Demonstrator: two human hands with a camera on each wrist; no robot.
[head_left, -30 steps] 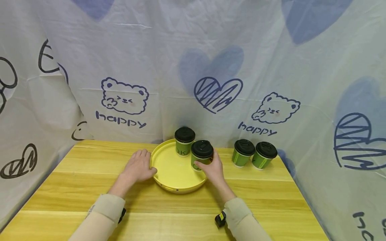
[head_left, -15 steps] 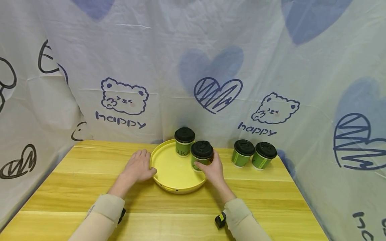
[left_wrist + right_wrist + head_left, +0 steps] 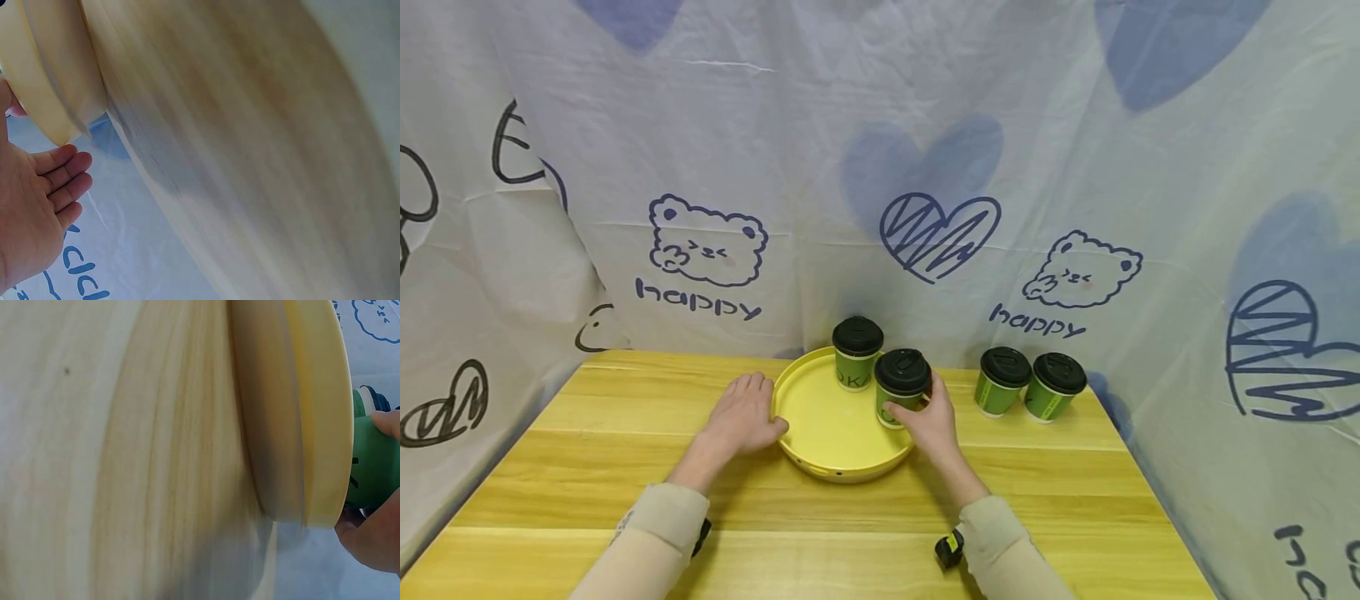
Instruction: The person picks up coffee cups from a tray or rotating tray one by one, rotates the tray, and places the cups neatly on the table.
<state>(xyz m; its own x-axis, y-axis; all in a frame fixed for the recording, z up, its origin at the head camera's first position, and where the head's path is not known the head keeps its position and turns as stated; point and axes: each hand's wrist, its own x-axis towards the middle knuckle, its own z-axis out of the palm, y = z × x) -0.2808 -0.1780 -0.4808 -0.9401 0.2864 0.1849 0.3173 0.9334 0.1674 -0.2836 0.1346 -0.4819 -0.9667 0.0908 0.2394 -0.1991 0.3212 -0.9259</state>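
Observation:
A round yellow tray lies on the wooden table. Standing toward its back is a green paper cup with a black lid. My right hand grips a second green cup, upright over the tray's right side, thumb in front and fingers behind. In the right wrist view this cup shows just beyond the tray wall. My left hand rests against the tray's left rim. Its fingers look nearly straight in the left wrist view, with the tips near the rim.
Two more green lidded cups stand close together at the table's back right. A white printed cloth hangs right behind the table and along both sides. Black wrist cameras sit under the sleeves.
The hands, tray and cups hold almost the same places. Only a very slight leftward shift of the whole head view shows.

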